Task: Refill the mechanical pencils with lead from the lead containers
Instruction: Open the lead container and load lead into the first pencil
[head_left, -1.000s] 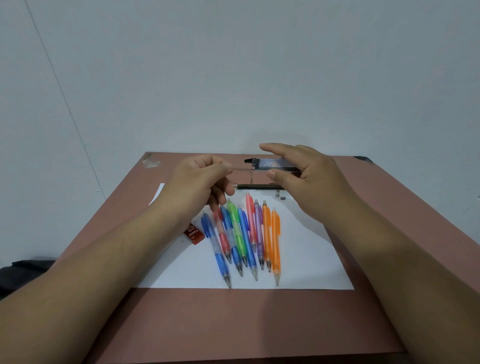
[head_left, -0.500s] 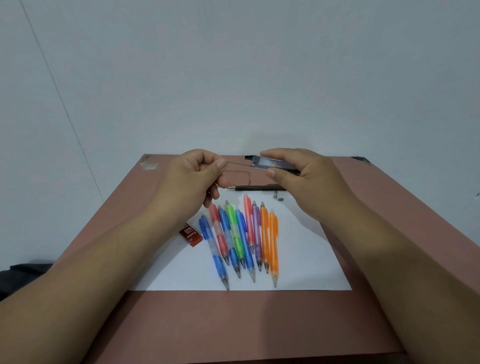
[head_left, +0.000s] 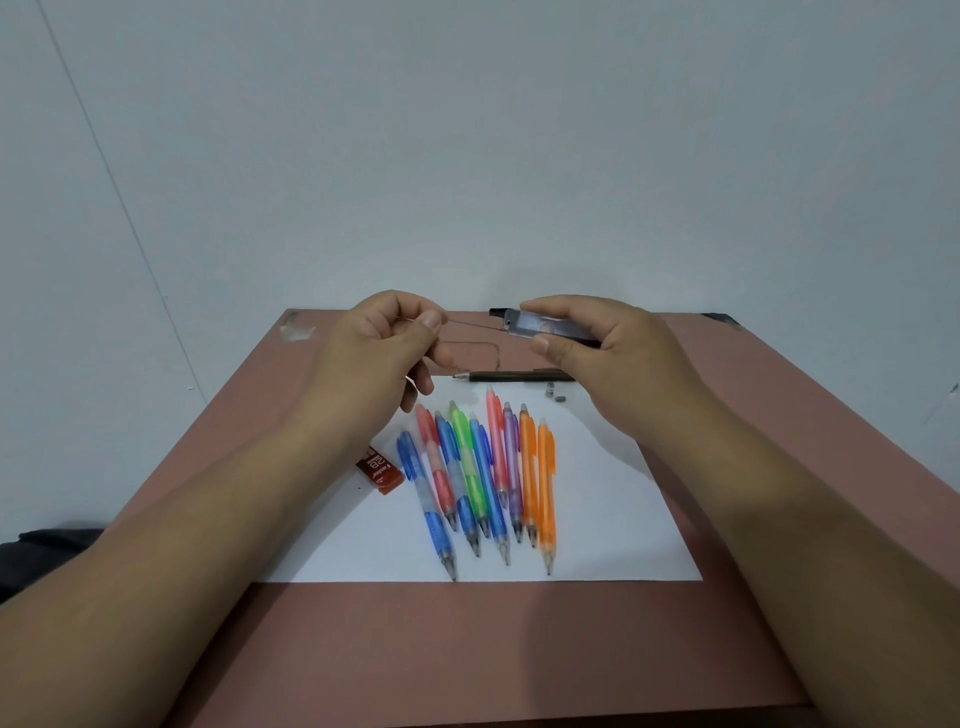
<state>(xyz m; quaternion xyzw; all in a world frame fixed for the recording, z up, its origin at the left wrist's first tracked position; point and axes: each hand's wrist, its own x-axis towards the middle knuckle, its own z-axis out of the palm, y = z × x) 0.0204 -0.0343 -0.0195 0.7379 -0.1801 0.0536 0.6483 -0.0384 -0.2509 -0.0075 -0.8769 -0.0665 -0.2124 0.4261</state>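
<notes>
Above the dark pencil (head_left: 514, 376), your left hand (head_left: 379, 348) pinched a lead (head_left: 470, 326); your right hand (head_left: 602, 348), at three o'clock, gripped the lead container (head_left: 540, 327). Squeezing harder could have snapped it.

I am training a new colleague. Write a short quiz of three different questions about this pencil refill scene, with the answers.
1. True or false: the right hand holds the clear lead container above the table.
2. What does the left hand pinch?
A) a thin lead
B) the red lead box
C) an orange pencil
3. Fill in: the dark pencil lies alone at the far edge of the white ____.

Key: 1 true; 2 A; 3 paper.
</notes>
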